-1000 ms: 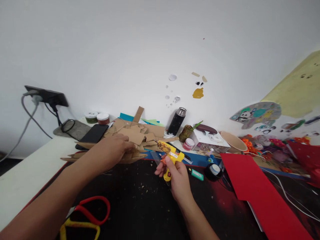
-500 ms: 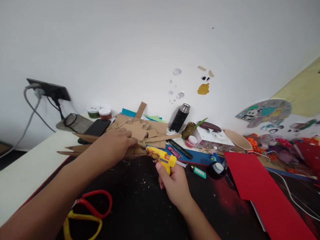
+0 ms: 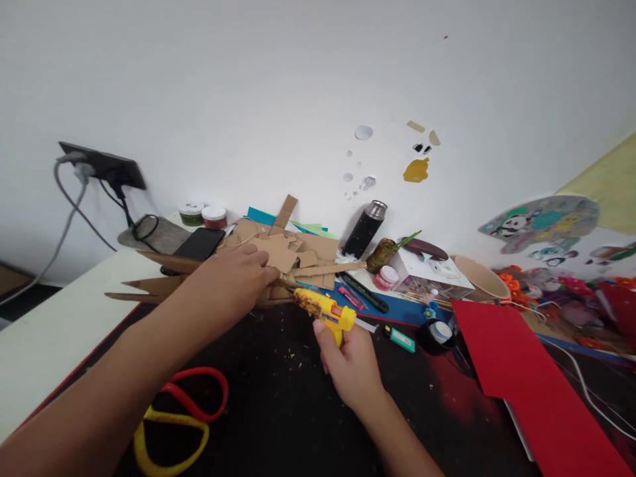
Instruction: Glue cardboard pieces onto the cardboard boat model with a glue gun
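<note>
My right hand (image 3: 350, 364) is wrapped around the grip of a yellow hot glue gun (image 3: 322, 310), stained dark towards its nozzle, with a glue stick poking out behind. The nozzle points left at the edge of a brown cardboard piece (image 3: 156, 286) with long pointed strips. That cardboard is held by my left hand (image 3: 238, 278), fingers bent over it; the thumb side is close to the nozzle. Whether the nozzle touches the cardboard I cannot tell. Behind my left hand lies a pile of cardboard scraps (image 3: 278, 255).
Red-and-yellow-handled scissors (image 3: 193, 419) lie at the front left of the black mat (image 3: 278, 411). A black flask (image 3: 365, 232), a pink-lidded jar (image 3: 386, 278), a cutter (image 3: 365, 293) and a green lighter (image 3: 400, 339) stand or lie behind. Red card (image 3: 517, 371) covers the right.
The view has shifted slightly, so most things sit a little further right. Both hands keep their hold, and the glue gun stays at the cardboard's edge.
</note>
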Tool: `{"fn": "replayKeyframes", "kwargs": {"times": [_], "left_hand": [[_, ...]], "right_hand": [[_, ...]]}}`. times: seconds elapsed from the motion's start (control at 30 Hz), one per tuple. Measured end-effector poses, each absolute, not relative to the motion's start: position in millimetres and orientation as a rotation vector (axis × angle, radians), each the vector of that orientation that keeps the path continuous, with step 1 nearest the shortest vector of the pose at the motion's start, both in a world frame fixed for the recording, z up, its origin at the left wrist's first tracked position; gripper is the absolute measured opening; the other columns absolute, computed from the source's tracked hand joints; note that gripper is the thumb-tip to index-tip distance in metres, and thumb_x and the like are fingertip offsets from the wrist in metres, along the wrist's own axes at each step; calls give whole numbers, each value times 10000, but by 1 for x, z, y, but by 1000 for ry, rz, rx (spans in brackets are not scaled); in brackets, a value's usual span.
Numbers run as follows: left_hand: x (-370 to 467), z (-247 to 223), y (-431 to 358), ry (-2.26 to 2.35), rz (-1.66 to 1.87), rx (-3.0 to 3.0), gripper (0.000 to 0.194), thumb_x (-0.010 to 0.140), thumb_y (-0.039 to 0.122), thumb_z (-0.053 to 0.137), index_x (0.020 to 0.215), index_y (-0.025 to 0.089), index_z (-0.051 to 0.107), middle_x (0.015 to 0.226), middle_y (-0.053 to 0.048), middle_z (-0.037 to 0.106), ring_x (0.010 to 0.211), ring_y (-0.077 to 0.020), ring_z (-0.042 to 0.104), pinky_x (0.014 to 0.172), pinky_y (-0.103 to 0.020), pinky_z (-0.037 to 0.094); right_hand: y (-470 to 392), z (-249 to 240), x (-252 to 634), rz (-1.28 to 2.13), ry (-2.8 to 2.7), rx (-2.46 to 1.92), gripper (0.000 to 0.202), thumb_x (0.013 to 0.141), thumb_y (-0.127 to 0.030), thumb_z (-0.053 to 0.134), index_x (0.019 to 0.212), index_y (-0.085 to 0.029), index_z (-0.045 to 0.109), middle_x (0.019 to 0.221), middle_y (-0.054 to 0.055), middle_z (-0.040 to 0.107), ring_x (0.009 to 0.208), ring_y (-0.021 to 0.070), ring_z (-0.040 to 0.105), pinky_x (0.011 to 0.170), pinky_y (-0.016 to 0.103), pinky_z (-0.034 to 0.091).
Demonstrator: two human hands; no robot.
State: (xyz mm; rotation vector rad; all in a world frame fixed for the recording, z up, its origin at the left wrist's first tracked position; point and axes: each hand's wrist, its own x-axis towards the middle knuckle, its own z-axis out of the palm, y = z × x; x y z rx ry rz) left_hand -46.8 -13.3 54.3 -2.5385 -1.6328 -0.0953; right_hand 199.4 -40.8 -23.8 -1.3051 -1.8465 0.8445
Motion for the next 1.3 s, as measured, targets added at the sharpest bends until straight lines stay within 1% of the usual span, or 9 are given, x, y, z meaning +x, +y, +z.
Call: {"fn": "replayKeyframes", "kwargs": {"times": [0.1, 0.27, 0.4, 0.57, 0.7, 0.83, 0.93, 1.13, 1.3], "left_hand": [[-47, 52, -14, -1629, -104, -2557, 316, 930, 28, 583, 1058, 223, 796, 962, -79, 723, 944, -284, 645, 885, -396, 456], [-47, 51, -15, -1624, -180, -2554, 295, 925, 28, 593, 1014, 231, 787, 919, -68, 698, 931, -283, 641, 883, -395, 457], [-47, 53, -18, -1627, -105, -2537, 308, 913, 19, 585, 1039, 217, 784, 945, -84, 704, 943, -292, 644, 873, -407, 465], [-45, 54, -19, -1608, -61, -2520, 328, 909, 14, 563, 1057, 213, 777, 983, -93, 716, 963, -292, 643, 896, -420, 474], [-43, 52, -19, -1622, -21, -2521, 354, 902, 3, 541, 1066, 216, 772, 992, -94, 726, 983, -300, 643, 893, -428, 485], [-44, 48, -20, -1587, -65, -2522, 359, 909, 8, 526, 1070, 221, 765, 1008, -93, 734, 1014, -301, 647, 928, -437, 481], [-46, 47, -20, -1573, -95, -2519, 347, 913, 17, 535, 1069, 230, 761, 1021, -87, 739, 1021, -294, 649, 921, -422, 477], [-44, 48, -19, -1587, -99, -2509, 280, 914, 43, 592, 1030, 228, 767, 988, -82, 741, 1006, -291, 655, 902, -405, 479], [-45, 47, -20, -1579, -107, -2517, 299, 920, 45, 587, 1071, 235, 762, 1032, -86, 751, 1017, -292, 663, 901, -411, 485]], "right_hand": [[-41, -24, 199, 867, -1855, -1326, 516, 1049, -542, 535, 623, -255, 579, 414, -10, 491, 468, 191, 534, 522, 293, 381], [-42, -24, 198, 823, -1861, -1302, 488, 1039, -537, 555, 651, -249, 627, 433, 0, 500, 537, 219, 590, 554, 296, 397], [-42, -24, 197, 782, -1863, -1308, 459, 1037, -510, 557, 660, -254, 614, 434, -7, 499, 493, 208, 549, 550, 302, 376], [-42, -27, 197, 764, -1866, -1333, 486, 1043, -509, 541, 624, -264, 531, 430, -13, 490, 448, 182, 499, 532, 301, 345], [-43, -27, 196, 749, -1865, -1320, 497, 1043, -506, 542, 612, -262, 505, 440, -13, 478, 464, 181, 503, 528, 297, 336], [-44, -26, 195, 690, -1867, -1313, 470, 1030, -500, 553, 635, -249, 516, 515, 4, 536, 502, 178, 524, 521, 290, 329], [-43, -24, 195, 642, -1887, -1315, 459, 1025, -492, 550, 641, -241, 531, 550, 14, 560, 511, 174, 515, 512, 289, 322], [-44, -23, 194, 658, -1902, -1302, 418, 1024, -470, 557, 688, -227, 602, 593, 31, 611, 554, 187, 558, 534, 286, 355], [-44, -25, 194, 675, -1897, -1311, 429, 1034, -487, 541, 709, -218, 617, 631, 44, 650, 577, 195, 587, 549, 289, 368]]}}
